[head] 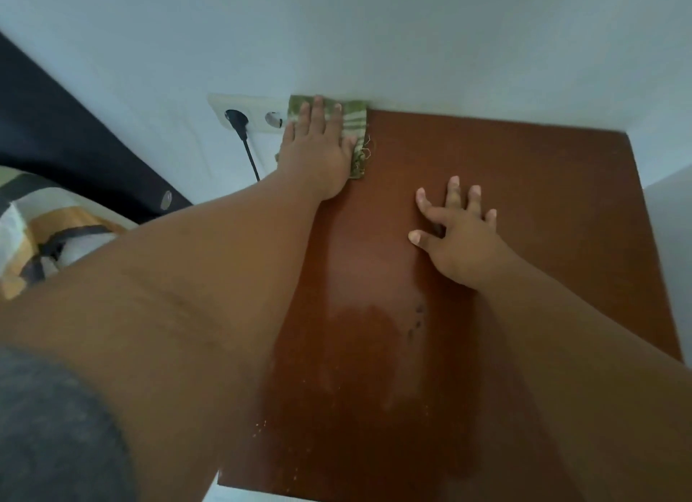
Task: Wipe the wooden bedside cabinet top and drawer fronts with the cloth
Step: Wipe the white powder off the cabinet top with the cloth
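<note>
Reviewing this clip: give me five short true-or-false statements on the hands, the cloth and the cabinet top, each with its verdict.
1. The left hand presses the green cloth flat at the cabinet top's far left corner. True.
2. The right hand also holds a cloth. False: it rests bare, fingers spread, on the wood.
3. A black plug sits in the wall socket. True.
4. The cloth lies at the near edge. False: it is against the wall.
5. A lamp stands on the top. False: only hands and cloth are there.
</note>
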